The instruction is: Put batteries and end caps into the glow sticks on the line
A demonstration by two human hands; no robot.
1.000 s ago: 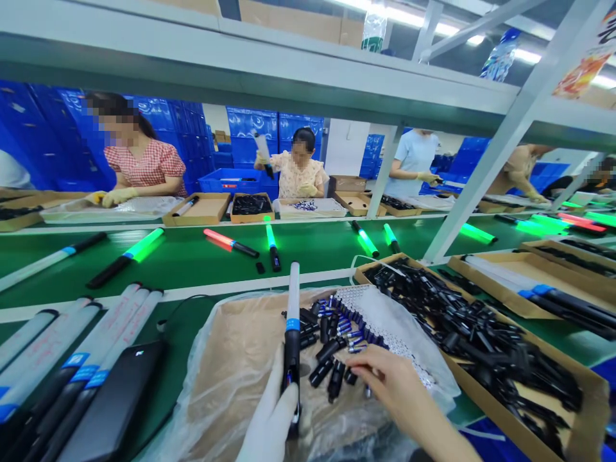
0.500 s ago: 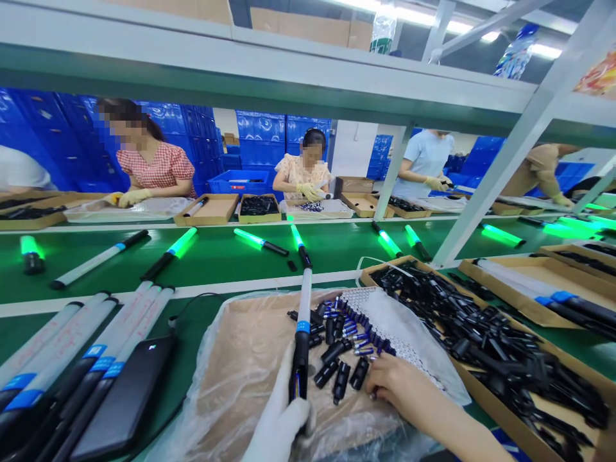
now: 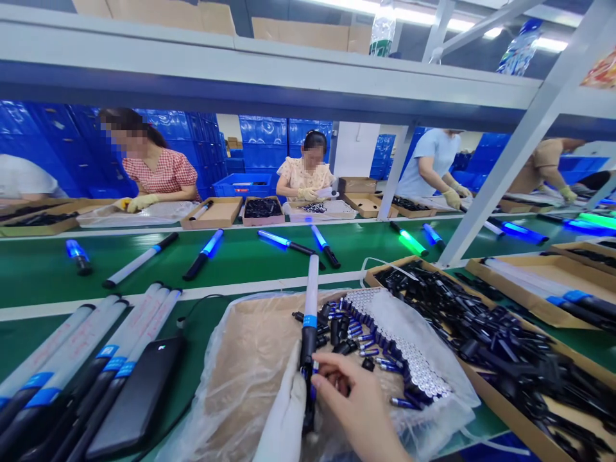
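My left hand (image 3: 283,410), in a white glove, is wrapped round the black handle of a light stick (image 3: 312,289) with a frosted tube and a blue band. The stick points away from me, its handle open along the side. My bare right hand (image 3: 359,398) pinches a small purple battery (image 3: 315,367) against that opening. Fingers hide most of the battery. Beyond my hands, purple batteries (image 3: 368,343) and short black cylinders (image 3: 341,327) lie in a plastic-lined tray (image 3: 250,333). More batteries (image 3: 426,366) stand packed upright on its right side.
On the left lie several light sticks (image 3: 137,321) and a black power bank (image 3: 139,391). A cardboard box of black parts (image 3: 457,321) stands at right. Ahead, a green conveyor (image 3: 245,269) carries lit sticks. Several people work across it. A white shelf frame (image 3: 510,160) crosses above.
My right hand has moved left from the loose batteries to the stick's handle, bringing a battery. Sticks on the conveyor have shifted right, and most lit ones turned from green to blue.
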